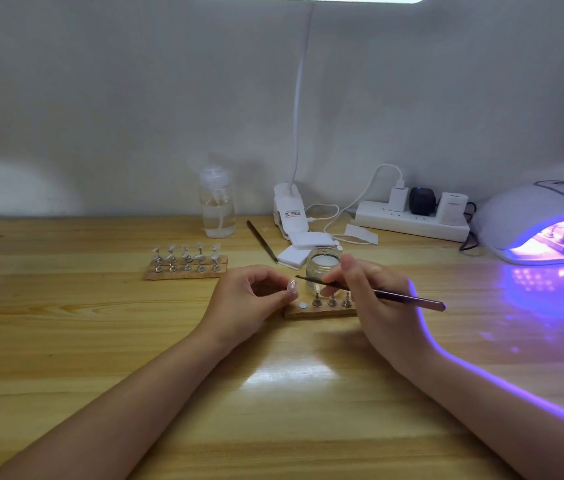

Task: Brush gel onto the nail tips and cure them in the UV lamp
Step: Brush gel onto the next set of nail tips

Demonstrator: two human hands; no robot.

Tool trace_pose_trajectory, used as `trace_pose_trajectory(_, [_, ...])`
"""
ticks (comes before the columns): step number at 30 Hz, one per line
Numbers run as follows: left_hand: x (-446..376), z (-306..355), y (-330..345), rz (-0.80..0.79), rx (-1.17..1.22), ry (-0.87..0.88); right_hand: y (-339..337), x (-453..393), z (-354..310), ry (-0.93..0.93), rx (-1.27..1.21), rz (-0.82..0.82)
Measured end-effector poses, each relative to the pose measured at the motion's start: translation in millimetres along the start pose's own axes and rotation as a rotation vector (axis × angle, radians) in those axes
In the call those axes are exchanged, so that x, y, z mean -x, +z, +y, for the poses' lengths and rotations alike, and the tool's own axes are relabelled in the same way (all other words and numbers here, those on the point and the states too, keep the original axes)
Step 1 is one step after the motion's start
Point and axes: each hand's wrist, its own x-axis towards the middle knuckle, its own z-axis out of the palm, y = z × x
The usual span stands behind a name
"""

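Pale wooden tabletop (100,358) fills your view, glossy enough to carry a glare patch between your forearms. Your left hand (245,303) curls its fingers and pinches a clear nail tip (292,285) on its stand; the stand itself is hidden inside your fingers. Your right hand (374,299) grips a dark brush (377,293) like a pen, its tip just beside the nail tip; whether bristle meets nail is too small to tell.

Just beyond your hands lies a cork strip (308,311) with metal stands and one bare round disc, its right end covered by your right hand. Behind it stands an open glass jar (323,266), partly blocked by your fingers.

To the left sits a second cork holder (185,271) carrying two rows of tips. Farther back lie a spare brush (261,240), white pads (299,247), a clear pump bottle (218,206) and a clip lamp base (289,209) whose red-printed label is unreadable.

At the right edge the UV lamp (530,209) glows violet, cut off by the frame; holders show inside, and its display is blurred. A power strip (412,221) carries three plugs, their lettering illegible.
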Motion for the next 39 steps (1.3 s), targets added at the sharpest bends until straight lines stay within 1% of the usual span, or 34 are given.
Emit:
trace_pose_trajectory(7, [0.5,0.0,0.5,0.018,0.018,0.009,0.7,3.9,-1.3,0.006,-0.044,-0.06])
trace_pose_trajectory(9, [0.5,0.6,1.0,0.016,0.025,0.014,-0.1,3.6,-0.9,0.014,-0.072,-0.045])
trace_pose_trajectory(13, [1.1,2.4,0.5,0.009,-0.006,0.028,-1.5,1.6,-0.3,0.054,-0.135,0.037])
trace_pose_trajectory(16, [1.7,3.5,-0.2,0.018,-0.052,0.039,-1.1,0.3,1.5,0.045,-0.11,0.059])
trace_pose_trajectory(20, [2.3,3.9,-0.6,0.033,-0.101,0.061,-1.3,-0.6,2.3,0.036,-0.088,0.043])
trace_pose_trajectory(24, [1.4,2.3,-0.6,0.022,-0.112,0.072,-0.8,0.0,2.3,0.027,-0.062,0.032])
trace_pose_trajectory(33, [1.0,0.7,0.3,0.037,-0.124,0.094,-0.7,1.7,2.7,-0.069,0.034,-0.039])
trace_pose_trajectory(39, [-0.2,-1.0,0.4,0.044,-0.14,0.091,0.3,3.0,3.1,-0.067,0.072,-0.063])
